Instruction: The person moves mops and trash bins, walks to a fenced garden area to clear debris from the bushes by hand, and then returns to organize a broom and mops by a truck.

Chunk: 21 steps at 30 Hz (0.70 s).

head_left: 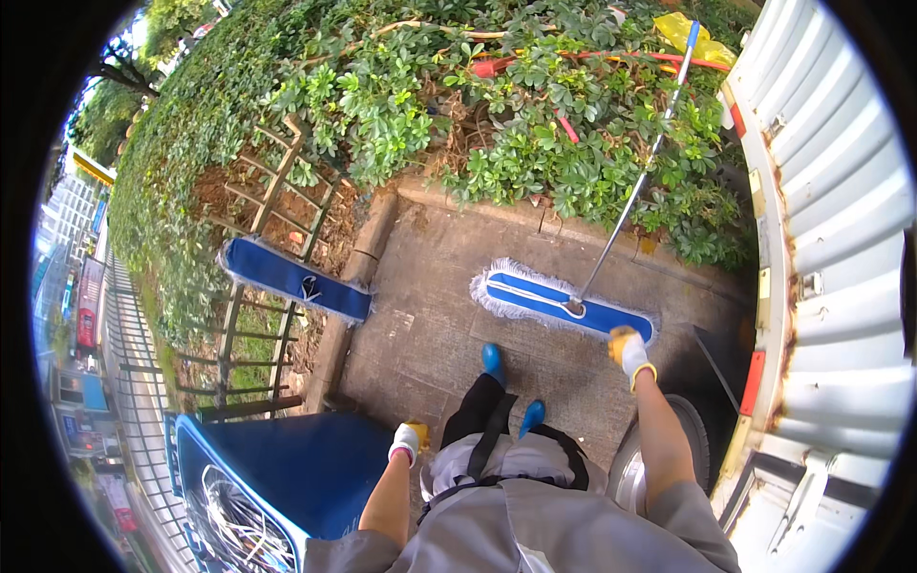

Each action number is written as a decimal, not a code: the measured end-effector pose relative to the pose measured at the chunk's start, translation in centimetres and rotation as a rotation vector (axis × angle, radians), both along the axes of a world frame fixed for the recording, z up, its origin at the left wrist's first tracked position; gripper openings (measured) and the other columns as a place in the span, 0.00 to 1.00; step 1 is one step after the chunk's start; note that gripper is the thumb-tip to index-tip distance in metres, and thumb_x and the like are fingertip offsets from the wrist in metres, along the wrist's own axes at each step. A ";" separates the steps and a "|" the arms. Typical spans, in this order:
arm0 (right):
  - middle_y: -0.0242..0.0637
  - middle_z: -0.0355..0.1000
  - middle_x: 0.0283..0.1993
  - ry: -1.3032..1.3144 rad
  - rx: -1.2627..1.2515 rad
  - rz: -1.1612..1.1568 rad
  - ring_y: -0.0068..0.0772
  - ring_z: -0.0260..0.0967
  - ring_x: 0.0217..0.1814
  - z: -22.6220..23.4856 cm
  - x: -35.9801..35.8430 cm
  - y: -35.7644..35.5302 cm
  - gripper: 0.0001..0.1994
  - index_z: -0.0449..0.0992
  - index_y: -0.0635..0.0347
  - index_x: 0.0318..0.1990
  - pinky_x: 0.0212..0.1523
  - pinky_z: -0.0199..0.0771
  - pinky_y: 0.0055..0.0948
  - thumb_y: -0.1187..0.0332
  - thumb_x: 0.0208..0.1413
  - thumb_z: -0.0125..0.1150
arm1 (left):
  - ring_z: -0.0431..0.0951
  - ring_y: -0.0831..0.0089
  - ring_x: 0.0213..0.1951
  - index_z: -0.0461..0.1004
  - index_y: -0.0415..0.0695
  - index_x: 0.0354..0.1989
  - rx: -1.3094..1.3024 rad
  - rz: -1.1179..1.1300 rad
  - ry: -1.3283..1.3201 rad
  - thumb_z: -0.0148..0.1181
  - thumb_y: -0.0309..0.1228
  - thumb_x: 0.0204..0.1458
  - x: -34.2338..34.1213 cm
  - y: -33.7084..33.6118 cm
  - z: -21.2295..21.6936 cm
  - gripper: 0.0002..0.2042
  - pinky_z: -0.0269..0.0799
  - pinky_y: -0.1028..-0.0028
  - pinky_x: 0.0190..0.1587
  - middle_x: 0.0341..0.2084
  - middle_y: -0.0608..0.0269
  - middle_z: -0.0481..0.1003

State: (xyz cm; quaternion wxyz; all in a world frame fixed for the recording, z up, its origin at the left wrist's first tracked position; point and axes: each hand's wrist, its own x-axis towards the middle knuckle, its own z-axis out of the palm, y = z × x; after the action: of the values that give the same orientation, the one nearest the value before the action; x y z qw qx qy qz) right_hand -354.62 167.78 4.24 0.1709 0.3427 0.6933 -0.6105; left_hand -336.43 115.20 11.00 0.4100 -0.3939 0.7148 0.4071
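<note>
My left hand (pixel 411 437), in a white and yellow work glove, hangs beside my thigh near a blue bin (pixel 315 458); its fingers look curled, with nothing seen in them. My right hand (pixel 629 352), gloved alike, is stretched forward with bent fingers and holds nothing I can see. In view it overlaps the right end of a blue dust mop head (pixel 544 292) with white fringe, which appears to lie on the pavement. Its metal handle (pixel 642 177) leans back against the bushes. A second dust mop head (pixel 287 277) lies across the curb and a wooden frame.
Bushes (pixel 382 124) stand behind a stone curb (pixel 358 277). At right is a white truck side (pixel 812 191) with a wheel (pixel 690 435) below. The bin holds a tangle of pale strands (pixel 244 525). A metal fence (pixel 134 363) runs along the left; yellow plastic (pixel 702 40) lies on the bushes.
</note>
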 end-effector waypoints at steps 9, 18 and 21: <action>0.35 0.70 0.24 -0.024 0.160 0.311 0.36 0.68 0.25 -0.3 -12.5 -6.4 0.07 0.72 0.57 0.33 0.22 0.69 0.35 0.65 0.52 0.53 | 0.72 0.66 0.21 0.71 0.45 0.40 0.118 0.072 -0.282 0.38 0.40 0.55 -18.9 -3.3 -4.5 0.17 0.65 0.69 0.20 0.32 0.60 0.76; 0.42 0.73 0.35 -0.227 0.267 0.951 0.43 0.70 0.40 -4.4 -13.6 0.1 0.10 0.74 0.47 0.35 0.37 0.70 0.39 0.60 0.50 0.45 | 0.71 0.67 0.17 0.70 0.47 0.31 0.188 -0.026 -0.021 0.46 0.33 0.51 -42.0 -4.9 -1.8 0.06 0.62 0.70 0.18 0.23 0.59 0.74; 0.40 0.72 0.31 -0.402 -0.295 -0.071 0.44 0.69 0.38 -3.2 -16.0 2.6 0.09 0.72 0.45 0.36 0.33 0.68 0.40 0.61 0.48 0.48 | 0.72 0.66 0.18 0.72 0.47 0.37 0.098 0.060 0.033 0.49 0.34 0.50 -48.6 -1.4 -0.6 0.09 0.63 0.69 0.18 0.24 0.58 0.75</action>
State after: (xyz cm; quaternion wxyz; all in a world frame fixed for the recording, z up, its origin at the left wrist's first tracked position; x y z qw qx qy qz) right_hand -370.65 170.39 1.07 0.3320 0.4527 0.5365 -0.6302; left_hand -385.03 113.83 10.42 0.4045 -0.3880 0.6886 0.4600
